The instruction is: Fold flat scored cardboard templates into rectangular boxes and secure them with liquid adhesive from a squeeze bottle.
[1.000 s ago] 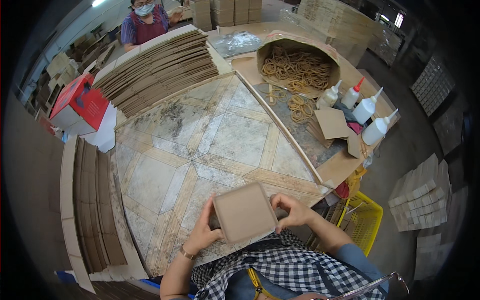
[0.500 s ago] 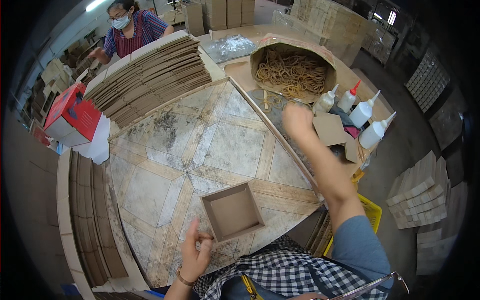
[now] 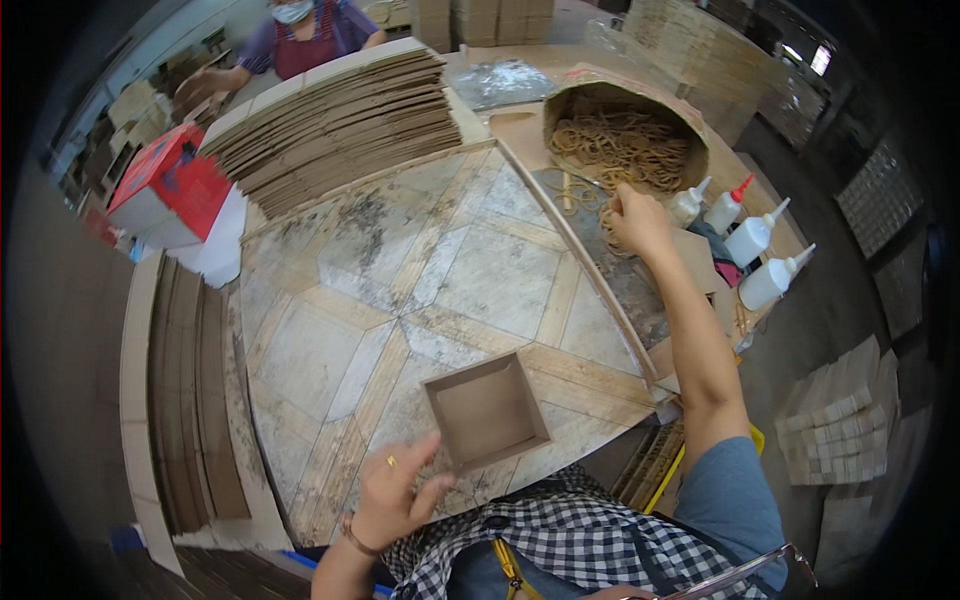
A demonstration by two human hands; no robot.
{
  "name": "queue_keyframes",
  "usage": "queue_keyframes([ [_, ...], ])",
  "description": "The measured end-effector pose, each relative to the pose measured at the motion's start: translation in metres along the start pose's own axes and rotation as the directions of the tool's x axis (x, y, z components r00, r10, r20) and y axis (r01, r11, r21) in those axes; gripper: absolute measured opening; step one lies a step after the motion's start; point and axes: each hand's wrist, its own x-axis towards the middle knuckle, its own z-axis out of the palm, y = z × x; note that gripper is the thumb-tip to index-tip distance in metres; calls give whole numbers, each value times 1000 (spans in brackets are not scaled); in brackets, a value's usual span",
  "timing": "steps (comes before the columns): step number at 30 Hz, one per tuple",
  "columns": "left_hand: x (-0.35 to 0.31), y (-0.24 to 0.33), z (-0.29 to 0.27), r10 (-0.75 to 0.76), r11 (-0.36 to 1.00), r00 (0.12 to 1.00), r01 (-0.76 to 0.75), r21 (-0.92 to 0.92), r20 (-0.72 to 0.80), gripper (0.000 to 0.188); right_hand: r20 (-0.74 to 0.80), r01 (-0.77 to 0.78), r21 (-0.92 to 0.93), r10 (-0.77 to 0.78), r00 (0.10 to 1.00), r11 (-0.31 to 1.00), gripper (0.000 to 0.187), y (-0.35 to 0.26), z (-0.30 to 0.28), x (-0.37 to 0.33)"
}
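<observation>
A shallow, square brown cardboard box (image 3: pixel 490 415), open at the top, sits on the near part of the tabletop. My left hand (image 3: pixel 395 487) is beside its lower left corner, fingers apart and nothing in them. My right hand (image 3: pixel 640 222) reaches out to the far right, its fingers closed in a pinch, with tan rubber bands (image 3: pixel 609 228) at the fingertips. Beyond it lies a paper sack (image 3: pixel 693 112) on its side, its mouth towards me, full of loose rubber bands.
Tall stacks of folded cardboard (image 3: pixel 340 125) line the board's far edge and another stack (image 3: pixel 190 400) its left. White glue bottles (image 3: pixel 752 240), one red-tipped, stand at right. A red and white carton (image 3: pixel 170 190) is at far left. Across the table, a masked person (image 3: pixel 300 40) works.
My right hand has shifted to the near edge of the rubber bands by the sack. My left hand has turned, fingers spreading near the box. The whole view has tilted down slightly.
</observation>
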Motion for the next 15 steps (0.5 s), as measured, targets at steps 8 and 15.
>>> queue_keyframes([
  [8,61,22,-2,-252,709,965,231,-667,68,46,-71,368,833,-581,811,412,12,-162,-73,-161],
  [15,-19,1,-24,-262,965,963,263,-2,67,26,76,374,676,-565,822,635,16,-97,-67,-207],
])
